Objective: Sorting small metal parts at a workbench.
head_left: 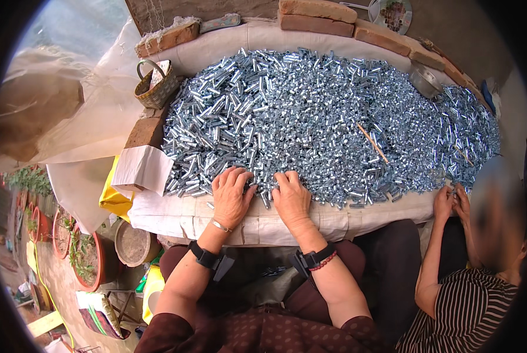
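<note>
A wide heap of shiny metal tubes (pixel 334 117) covers a pale cloth-covered table (pixel 257 226). At its near edge my left hand (pixel 230 197) rests palm down, fingers bent over the pieces and thumb apart from them. To its right, my right hand (pixel 291 199) is curled, its fingertips bent down at the heap's edge. Whatever those fingers hold, if anything, is hidden. A few loose tubes (pixel 266 200) lie between my hands. The pieces on the left of the heap are longer than those in the middle.
At the right a person in a striped top (pixel 460 300) holds both hands (pixel 451 203) at the heap. Bricks (pixel 316 25) line the far edge. A metal bowl (pixel 425 81), thin stick (pixel 372 143), wicker basket (pixel 157 83) and white box (pixel 143 169) surround or lie on the heap. Potted plants (pixel 95 262) stand lower left.
</note>
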Tool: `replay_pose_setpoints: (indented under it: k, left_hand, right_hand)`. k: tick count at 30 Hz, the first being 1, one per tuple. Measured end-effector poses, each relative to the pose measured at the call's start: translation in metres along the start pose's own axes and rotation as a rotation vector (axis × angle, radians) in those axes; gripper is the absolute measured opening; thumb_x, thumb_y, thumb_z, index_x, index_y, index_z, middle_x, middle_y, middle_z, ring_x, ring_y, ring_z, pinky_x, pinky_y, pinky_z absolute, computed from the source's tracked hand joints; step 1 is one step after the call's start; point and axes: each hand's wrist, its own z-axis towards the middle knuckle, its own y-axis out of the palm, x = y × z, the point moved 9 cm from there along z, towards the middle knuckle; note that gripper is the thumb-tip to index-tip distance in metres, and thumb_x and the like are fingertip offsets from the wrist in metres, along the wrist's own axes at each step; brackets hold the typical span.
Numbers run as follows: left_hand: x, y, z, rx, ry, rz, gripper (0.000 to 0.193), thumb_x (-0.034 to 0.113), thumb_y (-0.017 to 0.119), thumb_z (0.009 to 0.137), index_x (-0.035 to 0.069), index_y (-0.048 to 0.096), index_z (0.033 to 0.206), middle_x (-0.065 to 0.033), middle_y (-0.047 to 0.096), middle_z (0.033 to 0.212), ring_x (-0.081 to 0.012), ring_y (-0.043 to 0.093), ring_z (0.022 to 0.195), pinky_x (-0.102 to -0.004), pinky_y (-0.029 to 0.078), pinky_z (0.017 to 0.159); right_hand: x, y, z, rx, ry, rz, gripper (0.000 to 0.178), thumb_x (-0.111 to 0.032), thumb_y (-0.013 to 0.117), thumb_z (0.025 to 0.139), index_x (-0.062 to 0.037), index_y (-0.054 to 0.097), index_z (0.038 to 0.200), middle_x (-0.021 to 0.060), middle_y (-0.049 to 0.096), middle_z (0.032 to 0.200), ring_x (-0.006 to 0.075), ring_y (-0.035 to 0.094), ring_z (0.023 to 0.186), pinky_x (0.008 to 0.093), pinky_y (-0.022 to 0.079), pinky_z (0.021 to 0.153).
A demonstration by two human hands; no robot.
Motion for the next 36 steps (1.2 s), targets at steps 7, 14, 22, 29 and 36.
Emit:
replay_pose_setpoints:
  k: [7, 14, 22, 29, 36]
  left_hand:
    - [-0.026, -0.011, -0.01, -0.008, -0.046, 0.014, 0.044, 0.02, 0.068, 0.076, 0.018, 0.057, 0.118, -0.0049, 0.051, 0.125, -0.0252, 0.043, 0.118, -0.0396, 0.027, 0.099]
    - [-0.048, -0.016, -0.02, -0.017, -0.114, 0.053, 0.04, 0.027, 0.066, 0.08, 0.016, 0.059, 0.117, -0.0068, 0.049, 0.128, -0.027, 0.041, 0.122, -0.0418, 0.025, 0.102]
    - [-0.03, -0.027, -0.019, 0.061, -0.124, 0.009, 0.03, 0.027, 0.069, 0.078, 0.016, 0.065, 0.105, -0.005, 0.056, 0.121, -0.0268, 0.043, 0.121, -0.046, 0.023, 0.103]
    - [-0.011, -0.017, 0.001, 0.098, -0.085, 0.007, 0.016, 0.019, 0.069, 0.076, 0.014, 0.067, 0.091, -0.0037, 0.059, 0.113, -0.0265, 0.046, 0.118, -0.0455, 0.023, 0.104]
    - [-0.015, -0.014, 0.0, 0.079, -0.099, -0.043, 0.015, 0.015, 0.071, 0.072, 0.011, 0.065, 0.085, -0.0036, 0.059, 0.111, -0.0256, 0.048, 0.113, -0.0435, 0.03, 0.097]
  right_hand:
    - [-0.024, -0.001, 0.009, 0.032, -0.035, 0.126, 0.031, -0.016, 0.066, 0.077, -0.0128, 0.059, 0.108, 0.007, 0.056, 0.096, 0.0278, 0.061, 0.078, 0.0404, 0.049, 0.067]
    - [0.02, -0.031, 0.003, 0.05, 0.121, 0.18, 0.018, -0.013, 0.067, 0.078, -0.0097, 0.064, 0.095, 0.0051, 0.06, 0.087, 0.0185, 0.062, 0.067, 0.032, 0.049, 0.061]
    - [0.015, -0.027, -0.021, -0.093, 0.074, 0.313, 0.008, -0.015, 0.062, 0.082, -0.0084, 0.063, 0.085, 0.0073, 0.064, 0.082, 0.026, 0.064, 0.07, 0.0356, 0.05, 0.062]
    - [-0.009, -0.012, -0.026, -0.115, -0.131, -0.065, 0.007, -0.016, 0.062, 0.08, -0.0094, 0.06, 0.082, 0.0085, 0.056, 0.079, 0.0307, 0.06, 0.066, 0.0413, 0.049, 0.059]
    - [-0.005, -0.015, -0.024, -0.181, -0.081, -0.082, 0.01, -0.017, 0.063, 0.079, -0.0082, 0.058, 0.08, 0.0082, 0.057, 0.081, 0.0308, 0.06, 0.068, 0.0413, 0.048, 0.059]
